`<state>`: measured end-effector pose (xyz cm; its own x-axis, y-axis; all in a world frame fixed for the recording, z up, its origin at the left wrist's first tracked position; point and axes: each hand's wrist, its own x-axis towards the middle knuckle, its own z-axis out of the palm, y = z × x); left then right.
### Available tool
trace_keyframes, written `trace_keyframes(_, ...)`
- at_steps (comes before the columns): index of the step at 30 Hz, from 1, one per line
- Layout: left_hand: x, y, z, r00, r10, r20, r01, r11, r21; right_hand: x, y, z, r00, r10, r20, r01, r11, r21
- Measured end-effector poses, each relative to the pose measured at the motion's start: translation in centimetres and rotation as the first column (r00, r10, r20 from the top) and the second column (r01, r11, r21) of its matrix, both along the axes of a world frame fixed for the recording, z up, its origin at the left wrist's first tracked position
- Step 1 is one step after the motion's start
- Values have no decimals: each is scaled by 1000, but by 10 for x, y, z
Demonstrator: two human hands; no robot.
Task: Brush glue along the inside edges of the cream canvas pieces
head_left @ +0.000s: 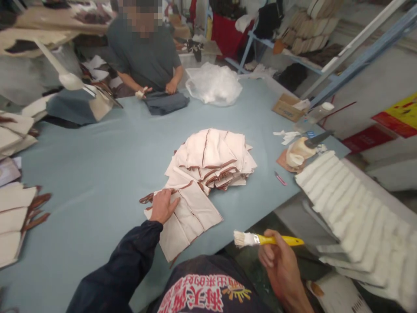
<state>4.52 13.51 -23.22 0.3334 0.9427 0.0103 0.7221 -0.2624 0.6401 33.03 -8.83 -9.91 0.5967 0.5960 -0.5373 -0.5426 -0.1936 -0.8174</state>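
Note:
My left hand point(164, 206) lies on a cream panel with dark seams and brown edging point(194, 213), near its upper left corner. The fingers rest on top and the thumb is held apart. Brown strips stick out just left of the fingertips. Behind that panel is a heaped stack of similar cream panels point(211, 150), overlapping its upper edge. In my right hand point(280, 263) is a paintbrush point(283, 240) with a yellow handle, held level in front of the table edge. Its pale bristles point left, toward the panel but apart from it.
Across the blue-grey table point(97, 174) a person point(146, 56) handles dark folded cloth point(167, 103). A clear plastic bag point(213, 84), a cardboard box point(288, 108), a crusted pot point(298, 154) and a pink cutter point(280, 178) lie around. White layered pieces point(352, 213) hang at right; more panels point(14, 221) lie left.

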Motion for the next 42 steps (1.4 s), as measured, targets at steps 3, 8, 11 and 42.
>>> trace_keyframes(3, 1, 1, 3, 996, -86, -10, 86, 996, 5, -11, -9, 2, 998, -54, 16, 54, 999, 7)
trace_keyframes(8, -5, -6, 15, 991, -131, -17, 130, 990, -47, -23, -17, 5, 994, -99, 38, 99, 995, -19)
trace_keyframes(11, -9, -11, 21, 989, -149, -4, 147, 981, -122, -25, -16, 6, 994, -100, 49, 100, 995, -10)
trace_keyframes(42, 70, -106, 202, 902, 240, 358, -10, 842, -540, 90, 66, 83, 955, 273, 117, -297, 868, 397)
